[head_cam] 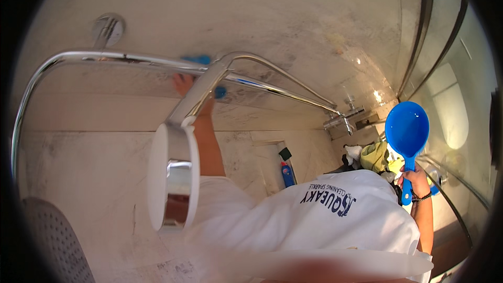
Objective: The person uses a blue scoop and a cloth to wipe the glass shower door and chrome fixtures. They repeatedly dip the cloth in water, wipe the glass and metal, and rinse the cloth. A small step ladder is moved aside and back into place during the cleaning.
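Observation:
My right hand [417,181] grips the handle of a blue plastic dipper [407,127], its round bowl facing up with a wet shine inside. On the left, my left hand [183,84] is blurred and reaches to the stone-look shower wall [275,15]. A blue object [196,59] shows on both sides of that hand and appears to be held against the wall. The chrome shower pipe [165,62] and the arm of the shower head hide part of the hand and the object, so its kind is unclear.
A shower head [173,177] hangs close before me. Beyond it, a mixer tap [346,120] juts from the wall. A blue bottle [287,175] and a dark green scouring pad [285,153] sit in a recess. Cloths [373,156] lie bunched near the glass panel [448,102].

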Demonstrator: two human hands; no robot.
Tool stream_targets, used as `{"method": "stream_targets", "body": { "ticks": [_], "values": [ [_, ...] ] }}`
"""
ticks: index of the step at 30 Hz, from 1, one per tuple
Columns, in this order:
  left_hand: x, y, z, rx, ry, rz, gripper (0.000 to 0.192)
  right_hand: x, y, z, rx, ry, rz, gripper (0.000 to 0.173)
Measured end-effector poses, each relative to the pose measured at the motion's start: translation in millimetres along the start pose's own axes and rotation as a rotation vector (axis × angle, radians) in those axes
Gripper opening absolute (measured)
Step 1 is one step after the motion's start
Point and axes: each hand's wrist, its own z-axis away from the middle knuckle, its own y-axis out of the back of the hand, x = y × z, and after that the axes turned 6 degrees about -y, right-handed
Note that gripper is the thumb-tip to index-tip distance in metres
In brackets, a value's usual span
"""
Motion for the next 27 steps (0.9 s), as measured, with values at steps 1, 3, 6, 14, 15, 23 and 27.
{"method": "stream_targets", "body": {
  "ticks": [1,3,6,14,15,23,27],
  "values": [
    [-17.6,18.2,-20.1,0.083,0.023,0.000,0.042,1.2,0.8,-1.6,-0.010,0.013,-0.009,0.021],
    [-37.0,46.0,-53.5,0.243,0.036,-0.007,0.041,3.3,2.5,-4.1,-0.024,0.029,-0.018,0.020],
    [-43.3,60.2,-86.0,0.449,-0.032,-0.106,0.040,4.2,2.3,-6.0,-0.052,0.041,-0.022,0.020],
    [12.1,19.1,-38.9,0.347,-0.005,0.035,0.040,4.8,0.4,-3.5,-0.034,0.038,-0.038,0.020],
    [13.0,11.0,-32.5,0.321,0.085,0.248,0.045,5.3,1.4,-3.7,-0.041,0.037,-0.047,0.020],
    [-31.2,2.1,-39.9,0.407,0.148,0.003,0.041,13.1,9.3,-6.0,0.022,0.050,-0.032,0.020],
    [-2.2,15.3,-33.1,0.392,0.082,0.020,0.041,13.2,9.1,-5.6,0.011,0.054,-0.062,0.020]
  ]
}}
